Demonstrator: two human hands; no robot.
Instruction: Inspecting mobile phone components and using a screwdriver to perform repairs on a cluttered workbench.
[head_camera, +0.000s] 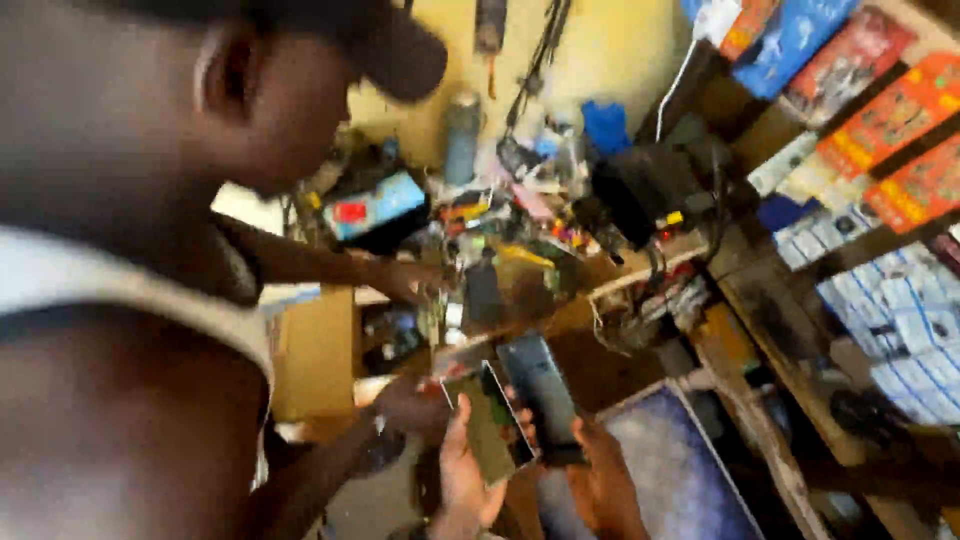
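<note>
My left hand (466, 482) holds a slim phone with a greenish-gold face (490, 425), tilted up. Right beside it, my right hand (603, 487) holds a dark phone (541, 393) upright, the two phones nearly touching edge to edge. A co-worker leans in from the left, filling that side of the view. One of that person's hands (408, 405) reaches to the left edge of the greenish phone; whether it touches is blurred. The other hand (402, 277) rests farther back on the cluttered bench.
A crowded workbench (640, 275) lies beyond, with cables, small tools, a grey can (462, 135) and a black box (640, 190). Shelves of coloured packets (880, 120) run along the right. A blue-grey panel (670, 470) lies below my right hand. A brown box (315, 355) stands left.
</note>
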